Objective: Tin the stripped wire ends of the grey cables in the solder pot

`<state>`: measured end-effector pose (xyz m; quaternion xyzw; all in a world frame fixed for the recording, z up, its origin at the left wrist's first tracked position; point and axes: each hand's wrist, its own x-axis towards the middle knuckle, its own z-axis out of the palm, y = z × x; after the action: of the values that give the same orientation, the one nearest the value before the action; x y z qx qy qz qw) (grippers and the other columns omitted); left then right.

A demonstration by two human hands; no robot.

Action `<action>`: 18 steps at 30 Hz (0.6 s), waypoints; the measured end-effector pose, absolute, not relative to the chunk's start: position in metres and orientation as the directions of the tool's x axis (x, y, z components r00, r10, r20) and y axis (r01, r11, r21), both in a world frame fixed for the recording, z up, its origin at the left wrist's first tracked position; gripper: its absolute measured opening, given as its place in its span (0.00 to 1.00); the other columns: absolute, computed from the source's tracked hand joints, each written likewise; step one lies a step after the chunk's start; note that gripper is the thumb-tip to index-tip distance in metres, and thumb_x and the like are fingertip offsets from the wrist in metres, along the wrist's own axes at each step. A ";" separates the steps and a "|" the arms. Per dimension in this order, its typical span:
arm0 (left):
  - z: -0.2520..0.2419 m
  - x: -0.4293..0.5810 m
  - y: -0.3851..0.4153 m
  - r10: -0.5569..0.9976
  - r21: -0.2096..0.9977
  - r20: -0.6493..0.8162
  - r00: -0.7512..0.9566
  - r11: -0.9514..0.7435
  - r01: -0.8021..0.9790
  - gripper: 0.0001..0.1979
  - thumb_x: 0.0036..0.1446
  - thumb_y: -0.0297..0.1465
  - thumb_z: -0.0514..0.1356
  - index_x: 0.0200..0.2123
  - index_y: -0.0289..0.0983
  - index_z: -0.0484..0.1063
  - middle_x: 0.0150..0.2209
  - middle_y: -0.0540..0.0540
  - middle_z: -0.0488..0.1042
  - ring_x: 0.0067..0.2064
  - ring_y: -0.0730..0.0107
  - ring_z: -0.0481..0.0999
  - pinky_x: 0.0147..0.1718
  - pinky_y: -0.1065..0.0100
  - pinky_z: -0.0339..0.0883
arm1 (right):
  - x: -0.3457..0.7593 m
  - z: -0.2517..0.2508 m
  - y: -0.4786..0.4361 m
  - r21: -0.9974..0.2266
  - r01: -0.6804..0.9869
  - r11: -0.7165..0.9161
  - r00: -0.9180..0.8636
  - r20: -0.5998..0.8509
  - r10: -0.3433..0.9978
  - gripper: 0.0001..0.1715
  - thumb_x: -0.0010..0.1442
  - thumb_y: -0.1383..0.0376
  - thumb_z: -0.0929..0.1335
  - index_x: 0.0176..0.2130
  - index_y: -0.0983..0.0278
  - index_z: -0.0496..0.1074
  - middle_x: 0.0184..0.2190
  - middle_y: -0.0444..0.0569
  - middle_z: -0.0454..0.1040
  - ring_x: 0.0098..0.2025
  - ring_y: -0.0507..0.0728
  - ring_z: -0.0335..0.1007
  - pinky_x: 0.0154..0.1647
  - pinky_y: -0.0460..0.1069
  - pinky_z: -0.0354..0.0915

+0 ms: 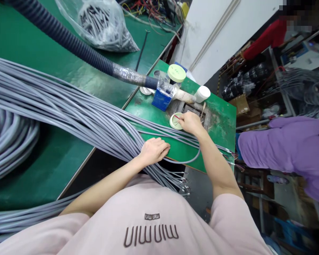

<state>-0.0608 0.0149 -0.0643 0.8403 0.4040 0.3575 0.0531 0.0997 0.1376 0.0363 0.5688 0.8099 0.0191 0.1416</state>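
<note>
A thick bundle of grey sheathed cables (pixel 69 106) sweeps across the green workbench from the left, with stripped ends trailing at the bench edge. My left hand (pixel 153 150) lies on the bundle, fingers closed over the cables. My right hand (pixel 191 123) pinches a thin red-tipped wire (pixel 177 117) above a small round cream dish (pixel 175 121). One grey cable (pixel 183 162) loops below my right forearm. Behind that hand sits a metal recess (pixel 194 109) in the bench, with a wooden-handled tool (pixel 202 110) standing in it.
A blue box (pixel 162 100), a white jar (pixel 202 94), a green-lidded container (pixel 177 73) and a thick corrugated black hose (pixel 69 39) sit beyond my hands. A plastic bag of dark parts (pixel 103 26) lies farther back. A person in a purple sleeve (pixel 284 148) stands right.
</note>
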 end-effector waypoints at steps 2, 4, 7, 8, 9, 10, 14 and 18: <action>-0.064 -0.061 0.015 0.716 0.376 0.560 0.416 -0.667 0.643 0.11 0.64 0.33 0.51 0.35 0.37 0.72 0.26 0.49 0.72 0.30 0.70 0.68 0.29 0.65 0.54 | 0.099 0.036 0.137 0.190 0.917 0.350 -0.312 -0.204 0.928 0.19 0.62 0.61 0.61 0.38 0.65 0.79 0.39 0.60 0.78 0.41 0.63 0.73 0.37 0.51 0.59; -0.064 -0.061 0.015 0.713 0.378 0.567 0.413 -0.671 0.638 0.11 0.64 0.33 0.52 0.35 0.37 0.72 0.26 0.49 0.72 0.30 0.70 0.68 0.29 0.65 0.55 | 0.101 0.040 0.137 0.159 0.923 0.351 -0.320 -0.190 0.928 0.18 0.62 0.62 0.61 0.36 0.66 0.79 0.37 0.59 0.78 0.40 0.62 0.72 0.36 0.50 0.59; -0.065 -0.061 0.015 0.710 0.387 0.575 0.407 -0.674 0.629 0.10 0.64 0.32 0.52 0.36 0.37 0.72 0.26 0.49 0.73 0.30 0.70 0.68 0.29 0.65 0.55 | 0.114 0.050 0.138 0.086 0.943 0.323 -0.311 -0.131 0.941 0.17 0.61 0.61 0.63 0.33 0.65 0.78 0.32 0.55 0.78 0.36 0.59 0.70 0.33 0.49 0.56; -0.066 -0.061 0.015 0.709 0.390 0.577 0.405 -0.675 0.627 0.10 0.64 0.32 0.52 0.36 0.37 0.72 0.26 0.49 0.73 0.30 0.70 0.68 0.29 0.64 0.55 | 0.121 0.054 0.139 0.065 0.954 0.292 -0.285 -0.100 0.953 0.16 0.60 0.61 0.63 0.32 0.65 0.78 0.30 0.53 0.77 0.34 0.58 0.69 0.32 0.48 0.55; -0.066 -0.061 0.015 0.708 0.391 0.581 0.401 -0.675 0.625 0.10 0.64 0.32 0.52 0.36 0.37 0.72 0.26 0.49 0.73 0.30 0.70 0.68 0.29 0.64 0.54 | 0.129 0.058 0.142 0.049 0.967 0.252 -0.248 -0.069 0.966 0.16 0.60 0.60 0.63 0.31 0.65 0.77 0.28 0.51 0.76 0.32 0.58 0.68 0.30 0.48 0.54; -0.066 -0.060 0.015 0.708 0.392 0.584 0.397 -0.674 0.626 0.10 0.64 0.32 0.52 0.36 0.37 0.72 0.26 0.49 0.73 0.30 0.70 0.68 0.29 0.65 0.54 | 0.137 0.060 0.145 0.037 0.978 0.206 -0.205 -0.041 0.978 0.16 0.59 0.60 0.64 0.29 0.65 0.77 0.27 0.50 0.75 0.31 0.57 0.68 0.29 0.48 0.53; -0.067 -0.060 0.015 0.706 0.388 0.593 0.388 -0.672 0.631 0.09 0.64 0.32 0.52 0.36 0.37 0.72 0.26 0.50 0.73 0.29 0.71 0.68 0.29 0.65 0.54 | 0.165 0.055 0.162 0.031 0.998 0.060 -0.059 -0.018 0.998 0.15 0.58 0.61 0.65 0.27 0.65 0.76 0.26 0.50 0.74 0.31 0.58 0.68 0.29 0.48 0.54; -0.066 -0.061 0.016 0.698 0.381 0.604 0.384 -0.676 0.631 0.08 0.63 0.31 0.53 0.36 0.37 0.72 0.25 0.50 0.73 0.29 0.71 0.68 0.29 0.66 0.55 | 0.177 0.037 0.178 0.057 0.998 -0.013 0.017 -0.068 0.998 0.14 0.58 0.61 0.65 0.29 0.65 0.77 0.30 0.53 0.76 0.36 0.60 0.71 0.34 0.49 0.59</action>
<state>-0.0608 0.0155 -0.0660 0.8307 0.4001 0.3847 0.0439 0.1769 0.1775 0.0371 0.7115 0.7012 -0.0043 0.0444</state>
